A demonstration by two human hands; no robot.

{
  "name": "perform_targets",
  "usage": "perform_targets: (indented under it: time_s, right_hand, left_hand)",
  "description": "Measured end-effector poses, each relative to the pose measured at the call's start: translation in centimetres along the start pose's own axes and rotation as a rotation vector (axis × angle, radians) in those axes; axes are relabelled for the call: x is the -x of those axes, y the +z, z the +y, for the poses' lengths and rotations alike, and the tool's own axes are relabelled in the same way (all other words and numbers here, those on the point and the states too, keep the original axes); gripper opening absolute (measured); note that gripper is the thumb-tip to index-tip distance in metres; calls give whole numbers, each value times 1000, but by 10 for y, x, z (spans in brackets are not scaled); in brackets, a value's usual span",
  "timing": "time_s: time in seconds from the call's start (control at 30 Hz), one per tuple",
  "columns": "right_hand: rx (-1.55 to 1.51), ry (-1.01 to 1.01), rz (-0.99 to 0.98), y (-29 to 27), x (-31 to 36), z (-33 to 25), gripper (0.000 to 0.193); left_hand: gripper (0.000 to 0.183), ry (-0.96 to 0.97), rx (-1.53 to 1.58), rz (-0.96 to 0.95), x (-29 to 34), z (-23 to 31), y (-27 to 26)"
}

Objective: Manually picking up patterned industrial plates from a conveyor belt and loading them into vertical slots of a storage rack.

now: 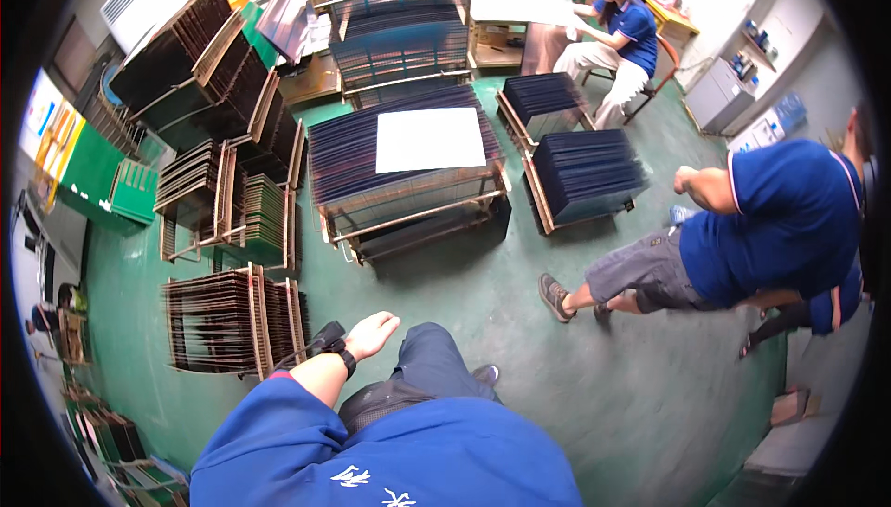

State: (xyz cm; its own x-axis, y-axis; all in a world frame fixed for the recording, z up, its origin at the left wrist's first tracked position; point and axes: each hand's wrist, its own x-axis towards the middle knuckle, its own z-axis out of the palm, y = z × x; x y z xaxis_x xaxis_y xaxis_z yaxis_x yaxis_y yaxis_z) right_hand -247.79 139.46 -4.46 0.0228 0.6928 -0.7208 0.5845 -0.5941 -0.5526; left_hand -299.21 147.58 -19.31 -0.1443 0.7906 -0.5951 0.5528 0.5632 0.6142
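My left hand [371, 334] hangs in front of my body, its fingers loosely stretched out with nothing seen in them. A black strap with a small dark device [327, 338] is on that wrist. My right hand is out of the picture. Nearest to my left hand stands a low rack of thin upright brown-edged panels [212, 321], apart from the hand. Farther ahead is a wide rack of dark panels [339, 159], with a white sheet [430, 140] lying flat on top.
Two smaller racks hold dark panels [589, 173] right of centre. Taller racks [200, 71] stand left and a blue-shelved rack [399, 25] behind. A walking person [780, 229] is close on the right; another person [636, 34] sits at a table [520, 8] at the back.
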Motion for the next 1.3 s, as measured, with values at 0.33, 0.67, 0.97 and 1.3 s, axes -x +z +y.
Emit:
perform_targets:
  time_s: [0.33,0.67,0.97,1.3]
  right_hand:
    - [-29,132,64,-16,-15,-55,35]
    - [-117,247,145,21,4,-117,35]
    - [-233,-91,444,35,-42,-94,22]
    - [29,-175,369,-2,-37,-1,19]
  left_hand:
    - [58,34,-160,-81,-99,12,-35]
    - [55,184,-148,-173,-218,110,-87]
    - [52,365,-390,-449,-256,135,-43]
    - [42,486,-658,-462,-266,225,9]
